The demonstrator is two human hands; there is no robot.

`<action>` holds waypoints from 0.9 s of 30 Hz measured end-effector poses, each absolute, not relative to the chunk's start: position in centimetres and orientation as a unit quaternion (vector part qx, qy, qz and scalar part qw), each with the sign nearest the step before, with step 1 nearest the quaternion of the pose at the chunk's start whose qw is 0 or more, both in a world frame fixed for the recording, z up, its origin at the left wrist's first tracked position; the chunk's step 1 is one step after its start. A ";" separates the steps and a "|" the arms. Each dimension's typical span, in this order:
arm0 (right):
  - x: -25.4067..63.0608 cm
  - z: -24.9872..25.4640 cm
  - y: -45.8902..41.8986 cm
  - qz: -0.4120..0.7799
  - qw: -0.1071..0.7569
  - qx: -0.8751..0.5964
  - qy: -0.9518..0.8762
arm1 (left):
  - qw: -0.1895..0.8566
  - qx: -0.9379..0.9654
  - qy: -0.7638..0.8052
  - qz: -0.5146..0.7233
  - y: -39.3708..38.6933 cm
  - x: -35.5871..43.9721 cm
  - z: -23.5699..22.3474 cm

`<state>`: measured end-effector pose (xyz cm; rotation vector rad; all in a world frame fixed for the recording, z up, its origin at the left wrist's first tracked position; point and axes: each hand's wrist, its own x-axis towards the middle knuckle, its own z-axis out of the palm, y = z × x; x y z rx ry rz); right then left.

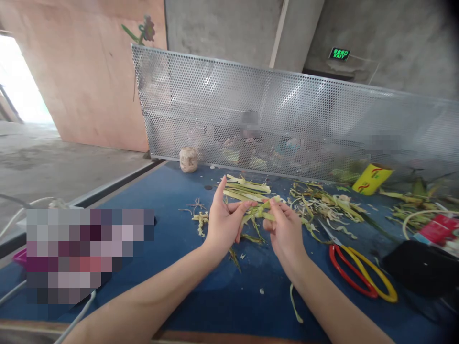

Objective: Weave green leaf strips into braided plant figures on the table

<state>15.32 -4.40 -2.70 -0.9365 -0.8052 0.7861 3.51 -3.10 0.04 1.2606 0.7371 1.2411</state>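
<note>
A blue table (215,306) spread beneath both hands, with a perforated metal screen (229,102) standing upright beyond them. To the right of the right hand (286,222) lay a loose tangle of shreds (326,203), pale and green, and nearer the wrist a pair of scissors (353,270) with one red and one yellow handle. Just beyond the fingers, between the hands, rested flat pale-green stalks (247,188); they looked light and fairly stiff lengthwise, likely best lifted by the middle.

Of the possible containers, a yellow cylinder (369,180) lay tilted beyond the right hand, farther right; whether it was hollow or held anything could not be told. Well to the left of the left hand (226,220), a magenta tray-like edge (20,256) showed, its contents blurred.

The smallest of these was the green strip (266,210), stretched between the two hands above the table. The right thumb and forefinger pinched it; the left thumb pressed it against the curled fingers while one finger stood raised. It seemed very light, soft and pliable, perhaps apt to split along its fibres, so a gentle fingertip hold near each end would suit it.
</note>
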 end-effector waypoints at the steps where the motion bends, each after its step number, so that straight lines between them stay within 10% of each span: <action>1: 15.5 -2.7 -4.3 0.351 0.745 -0.430 -0.369 | 0.578 0.536 0.315 0.529 -3.1 3.5 0.0; 27: 17.4 -2.7 -5.7 0.291 0.610 -0.468 -0.570 | 0.719 0.586 0.182 0.325 -2.4 2.3 -1.2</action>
